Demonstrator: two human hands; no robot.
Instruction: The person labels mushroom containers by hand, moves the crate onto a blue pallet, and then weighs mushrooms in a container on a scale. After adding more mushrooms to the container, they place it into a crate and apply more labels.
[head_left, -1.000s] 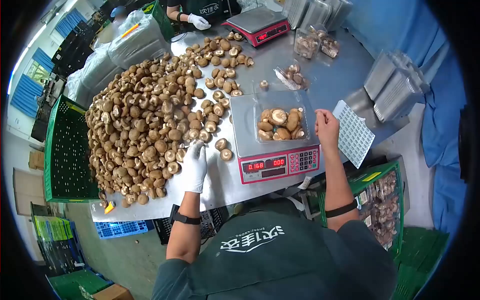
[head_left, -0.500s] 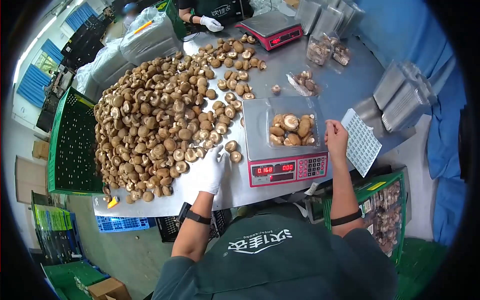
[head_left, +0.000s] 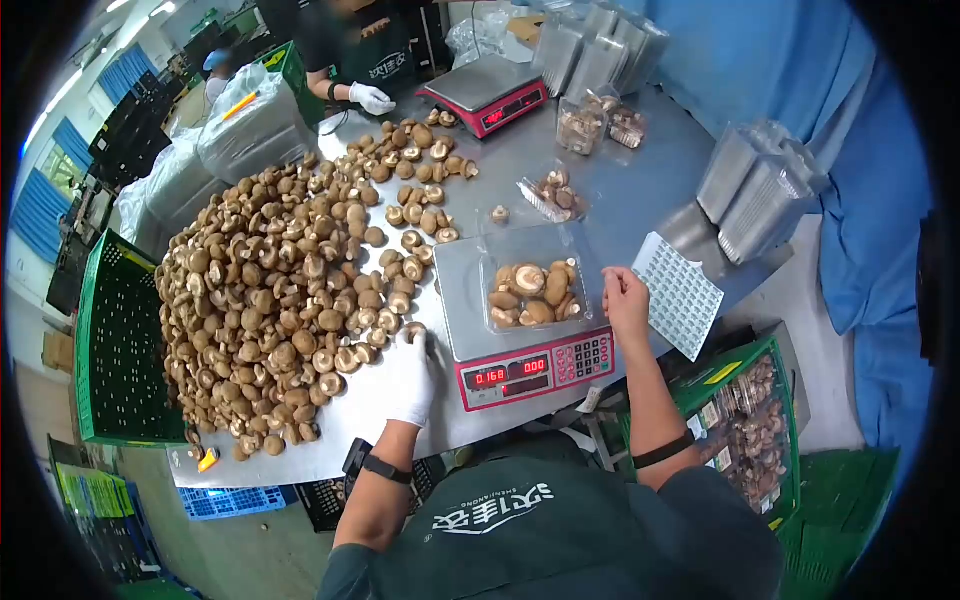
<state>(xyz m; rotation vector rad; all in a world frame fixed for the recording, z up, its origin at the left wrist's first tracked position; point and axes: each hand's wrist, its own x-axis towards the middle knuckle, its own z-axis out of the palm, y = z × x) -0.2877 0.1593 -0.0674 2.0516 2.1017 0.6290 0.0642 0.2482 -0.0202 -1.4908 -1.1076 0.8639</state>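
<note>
My left hand, in a white glove, has its fingers closed around a mushroom at the right edge of a large mushroom pile. My bare right hand is beside the scale with its fingers curled in and nothing visible in them. Next to it, an open clear plastic box holds several mushrooms on the steel plate of a red scale, whose display reads 0.168.
Behind are a second scale and a co-worker's gloved hand. Packed mushroom boxes, stacked clear boxes and a label sheet lie right. Green crates flank the table.
The view has shifted, so the table appears further left and lower. My left hand has closed on a mushroom near the scale's left side. The box and the reading are unchanged.
</note>
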